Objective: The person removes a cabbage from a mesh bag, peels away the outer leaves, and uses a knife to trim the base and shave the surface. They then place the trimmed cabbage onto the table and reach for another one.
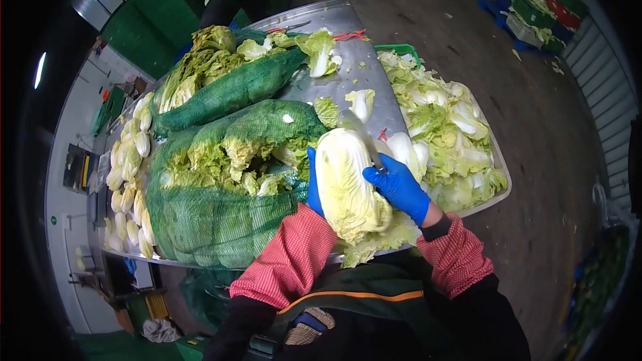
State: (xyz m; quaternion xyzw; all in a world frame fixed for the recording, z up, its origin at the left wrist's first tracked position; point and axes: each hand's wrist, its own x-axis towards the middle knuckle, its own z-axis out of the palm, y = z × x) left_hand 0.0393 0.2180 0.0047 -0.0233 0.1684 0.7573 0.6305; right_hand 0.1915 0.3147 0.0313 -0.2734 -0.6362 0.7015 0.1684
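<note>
there, cabbage [348,190] between left grip [313,186] and right grip [399,187] with knife [365,142]

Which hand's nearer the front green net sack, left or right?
Left. The left hand grips the cabbage on the side next to the net sack; the right hand, holding a knife, is across the cabbage, farther away.

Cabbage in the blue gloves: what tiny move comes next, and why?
Probably push the knife down into the cabbage: the right hand lays the blade against its upper end, and the left hand steadies its side.
</note>
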